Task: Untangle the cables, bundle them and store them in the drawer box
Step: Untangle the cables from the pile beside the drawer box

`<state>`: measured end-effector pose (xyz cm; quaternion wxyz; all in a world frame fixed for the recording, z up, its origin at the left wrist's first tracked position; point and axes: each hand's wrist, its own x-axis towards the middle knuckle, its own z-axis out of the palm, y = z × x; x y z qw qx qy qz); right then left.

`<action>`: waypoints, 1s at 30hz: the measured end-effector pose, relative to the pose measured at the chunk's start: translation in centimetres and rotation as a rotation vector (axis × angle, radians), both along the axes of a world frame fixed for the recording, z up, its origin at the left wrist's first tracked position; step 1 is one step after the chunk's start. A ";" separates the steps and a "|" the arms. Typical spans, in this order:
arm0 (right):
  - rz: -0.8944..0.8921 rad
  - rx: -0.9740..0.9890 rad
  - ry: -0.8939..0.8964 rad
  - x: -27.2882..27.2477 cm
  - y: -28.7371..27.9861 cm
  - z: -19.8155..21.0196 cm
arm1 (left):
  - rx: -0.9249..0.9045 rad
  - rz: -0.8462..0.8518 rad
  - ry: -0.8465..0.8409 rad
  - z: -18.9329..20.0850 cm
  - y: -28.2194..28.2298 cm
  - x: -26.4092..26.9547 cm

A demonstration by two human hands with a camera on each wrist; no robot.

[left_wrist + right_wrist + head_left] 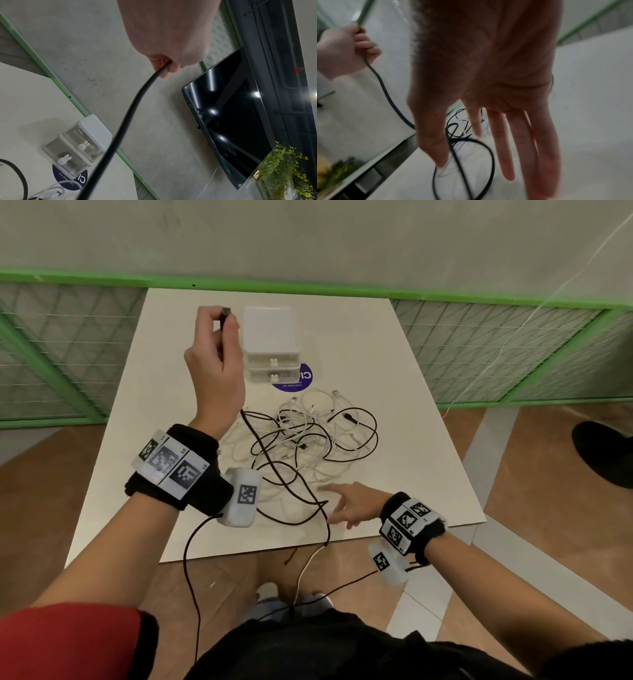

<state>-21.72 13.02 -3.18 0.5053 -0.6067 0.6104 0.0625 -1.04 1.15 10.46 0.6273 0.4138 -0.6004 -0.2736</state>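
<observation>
Left-hand grip [214, 350] is pinching the plug end of the black cable [274, 467], fingers curled round it and holding it high above the far-left part of the counter [411, 354]. From that fist the cable is dropping straight down and running toward the person, into the tangle of black and white cables [308, 436] lying mid-counter. One black strand is trailing off the near edge.

Right hand [352, 503] is hovering low over the near side of the pile with fingers spread and straight, gripping nothing; the right wrist view shows a black loop [464, 169] lying just under its fingertips [506, 155]. Whether a fingertip is touching the loop, I cannot tell through the blur.

Drawer box [272, 344] is standing at the far side, just beside the raised left hand, both drawers closed.

Key relation, as I judge it: the lifted cable's long axis is running from the left fist, far and high, down to the pile, near and low. The right hand is the nearer one to the snarl, so it is likely the one to pin or free the loops.
</observation>
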 end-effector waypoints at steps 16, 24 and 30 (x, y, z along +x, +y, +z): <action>-0.072 -0.235 -0.084 3.3 -4.1 2.6 | 0.025 -0.152 -0.025 -0.1 0.6 -1.3; 0.364 0.153 0.208 3.7 0.8 -1.3 | -0.026 -0.126 -0.029 0.3 0.3 -1.2; 0.158 -0.160 0.083 3.3 -0.6 -0.5 | 0.058 -0.288 -0.068 -2.1 3.2 -3.2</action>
